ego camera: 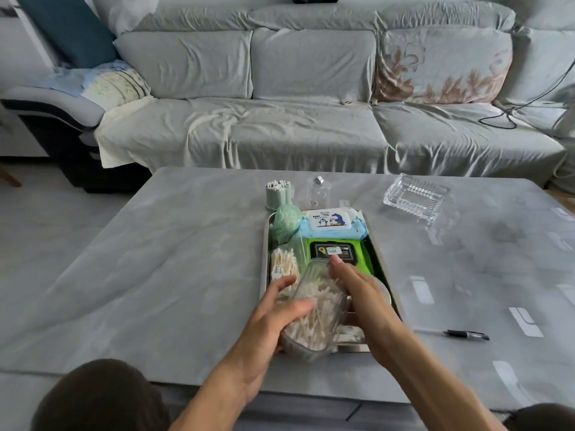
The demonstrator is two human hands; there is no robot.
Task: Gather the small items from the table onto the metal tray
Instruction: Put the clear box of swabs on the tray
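Note:
A clear round tub of cotton swabs point(314, 315) lies tilted over the near end of the metal tray point(265, 265). My left hand point(273, 318) grips its left side and base, and my right hand point(357, 293) lies across its right side. On the tray I also see a blue baby-wipes pack point(333, 223), a green pack with a black lid point(337, 253), a green roll point(286, 223) and a bag of wooden swabs point(283, 264). Off the tray stand a green swab holder point(278, 194) and a small clear bottle point(317, 194). A black pen point(466, 334) lies to the right.
A glass ashtray point(415, 197) sits at the table's far right. The grey marble table point(155, 259) fronts a covered grey sofa point(311, 119). My knees show at the bottom corners, below the table's near edge.

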